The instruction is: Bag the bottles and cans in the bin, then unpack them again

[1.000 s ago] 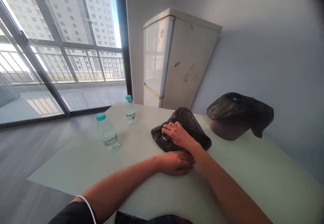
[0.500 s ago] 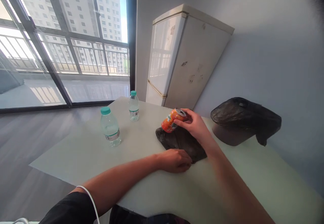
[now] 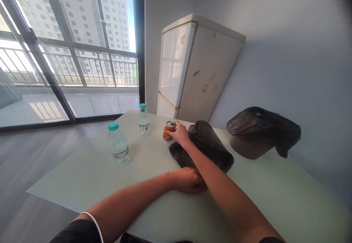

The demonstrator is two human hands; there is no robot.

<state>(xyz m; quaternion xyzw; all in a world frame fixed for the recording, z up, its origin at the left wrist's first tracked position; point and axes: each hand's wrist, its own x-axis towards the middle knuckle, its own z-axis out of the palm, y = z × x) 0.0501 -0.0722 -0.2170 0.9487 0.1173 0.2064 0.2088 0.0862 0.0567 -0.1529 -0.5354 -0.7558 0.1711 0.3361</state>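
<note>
My right hand (image 3: pixel 181 134) is closed around an orange drink can (image 3: pixel 168 130), which stands nearly upright with its opened top facing up. The can is on the table, just beyond the left end of a black plastic bag (image 3: pixel 213 146). My left hand (image 3: pixel 188 180) is curled at the bag's near edge and seems to grip it; its fingertips are hidden. My right forearm crosses over the bag and partly over the left hand. A small reddish patch shows at the bag's far edge, too little to identify.
Two clear bottles with teal caps, a nearer bottle (image 3: pixel 118 146) and a farther bottle (image 3: pixel 143 122), stand on the left of the pale table (image 3: pixel 90 177). A brown bin (image 3: pixel 243 148) lined with black plastic sits at the right. Behind stands a white fridge (image 3: pixel 209 70).
My right hand has moved left with the can, from tilted above the bag to upright on the table. The bag's far part now shows raised. My left hand stays at its near edge.
</note>
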